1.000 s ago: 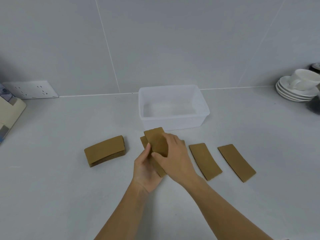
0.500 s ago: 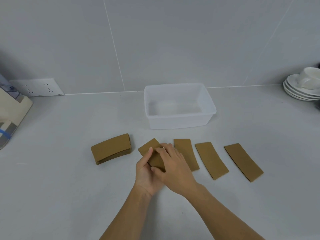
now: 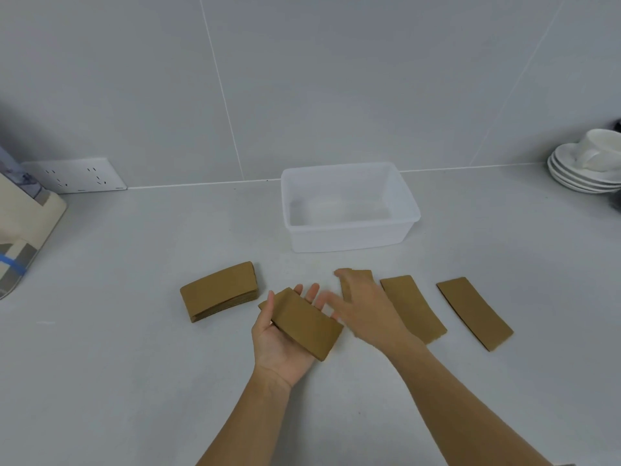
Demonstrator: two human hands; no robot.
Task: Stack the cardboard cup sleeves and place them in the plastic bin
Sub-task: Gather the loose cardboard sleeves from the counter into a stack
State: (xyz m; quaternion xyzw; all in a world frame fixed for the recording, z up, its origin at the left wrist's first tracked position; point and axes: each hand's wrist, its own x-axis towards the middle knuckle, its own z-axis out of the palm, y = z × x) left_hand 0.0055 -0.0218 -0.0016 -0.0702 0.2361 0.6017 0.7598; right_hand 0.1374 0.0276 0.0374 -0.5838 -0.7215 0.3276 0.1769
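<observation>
My left hand (image 3: 282, 344) lies palm up and holds a small stack of brown cardboard sleeves (image 3: 307, 322), thumb on its left edge. My right hand (image 3: 364, 306) hovers with fingers spread over a flat sleeve (image 3: 359, 275) on the counter, mostly hiding it. Two more flat sleeves lie to the right, one at the middle (image 3: 413, 307) and one farther out (image 3: 473, 312). A thicker stack of sleeves (image 3: 220, 290) rests to the left. The clear plastic bin (image 3: 349, 238) stands beyond them and holds nothing.
White saucers with a cup (image 3: 591, 163) sit at the far right by the wall. A beige box or bag (image 3: 23, 230) stands at the left edge. A wall socket (image 3: 75, 176) is at the back left.
My right hand has left the stack in my left hand and moved right over the nearest flat sleeve. My left hand has turned palm up with the stack.
</observation>
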